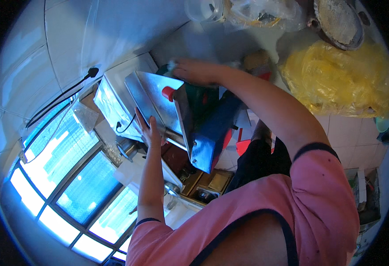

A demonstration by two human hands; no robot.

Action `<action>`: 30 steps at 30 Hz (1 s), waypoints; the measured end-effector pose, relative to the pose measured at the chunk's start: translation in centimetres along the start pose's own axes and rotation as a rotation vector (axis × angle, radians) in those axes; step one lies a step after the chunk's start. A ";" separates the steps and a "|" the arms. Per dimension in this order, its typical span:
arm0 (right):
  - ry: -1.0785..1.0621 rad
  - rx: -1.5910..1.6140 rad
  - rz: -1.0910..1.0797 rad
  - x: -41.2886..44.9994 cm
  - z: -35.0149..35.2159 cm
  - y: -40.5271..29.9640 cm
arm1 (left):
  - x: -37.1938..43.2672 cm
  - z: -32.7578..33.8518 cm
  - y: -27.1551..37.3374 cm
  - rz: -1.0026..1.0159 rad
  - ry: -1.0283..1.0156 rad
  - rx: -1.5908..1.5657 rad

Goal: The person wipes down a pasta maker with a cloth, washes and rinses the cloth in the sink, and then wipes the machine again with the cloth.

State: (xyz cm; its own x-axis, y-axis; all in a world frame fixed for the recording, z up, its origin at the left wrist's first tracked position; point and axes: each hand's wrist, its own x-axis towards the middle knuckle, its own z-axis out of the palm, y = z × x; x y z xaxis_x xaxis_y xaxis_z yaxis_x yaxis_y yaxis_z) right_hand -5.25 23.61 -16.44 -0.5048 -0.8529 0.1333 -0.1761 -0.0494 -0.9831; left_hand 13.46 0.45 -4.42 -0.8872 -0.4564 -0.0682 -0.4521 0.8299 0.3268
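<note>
A bench machine with a sheet-metal tray (154,96), a red knob (168,93) and a blue metal housing (202,149) stands before me. My left hand (151,133) rests against the tray's lower left edge, thumb and forefinger spread; its other fingers are mostly hidden. Over the machine's far side reaches my right hand (194,71), blurred, with a small pale cloth-like piece (171,65) at its fingertips. A dark green part (197,99) of the machine shows beneath that hand.
A white box-shaped appliance (118,109) is left of the machine, near a black plug and cord (93,72) on the tiled wall. Yellow plastic bags (337,79) lie at right, below a floury pan (339,21). A clear plastic tub (204,10) stands at the back; windows (84,189) are at left.
</note>
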 end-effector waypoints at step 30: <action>0.393 0.463 0.512 0.5 -3.4 3.3 | -0.9 0.1 -4.3 0.017 -0.003 0.089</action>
State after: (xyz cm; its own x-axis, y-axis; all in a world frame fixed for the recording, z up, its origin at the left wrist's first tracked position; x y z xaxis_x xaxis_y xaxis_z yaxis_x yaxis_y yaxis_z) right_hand -8.99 24.79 -19.22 -0.7045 -0.5865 -0.3996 0.4840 0.0146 -0.8749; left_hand 16.18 -2.65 -5.84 -0.8950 -0.4412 -0.0659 -0.4433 0.8629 0.2428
